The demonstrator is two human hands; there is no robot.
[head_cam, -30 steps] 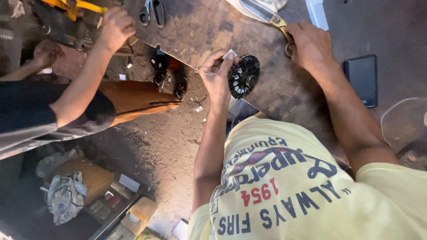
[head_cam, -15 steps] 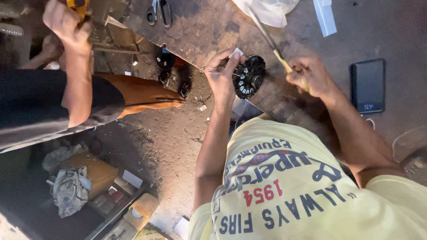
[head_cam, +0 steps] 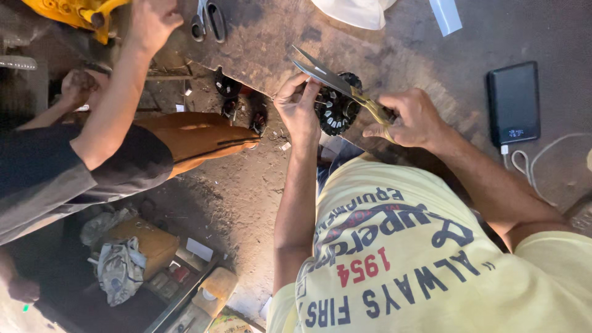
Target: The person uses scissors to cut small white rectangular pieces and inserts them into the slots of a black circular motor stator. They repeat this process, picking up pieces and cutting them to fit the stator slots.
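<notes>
The left hand [head_cam: 299,105] is closed in a pinch, its fingers [head_cam: 306,86] holding a small pale piece against the edge of a round black wound coil part [head_cam: 336,108] that rests on the dark, stained bench [head_cam: 265,43]. The right hand [head_cam: 410,117] is wrapped shut around the yellowish handles of a pair of scissors [head_cam: 336,80]; the blades stand partly open and point toward the left fingers, crossing above the coil part. Well apart on the right lies a black power bank [head_cam: 513,102] with a white cable [head_cam: 524,163]. A second pair of scissors [head_cam: 206,18] lies at the bench's far edge. A co-worker's hand [head_cam: 151,21] rests near a yellow tool [head_cam: 74,12] at the upper left. A white cloth [head_cam: 354,9] lies at the top.
</notes>
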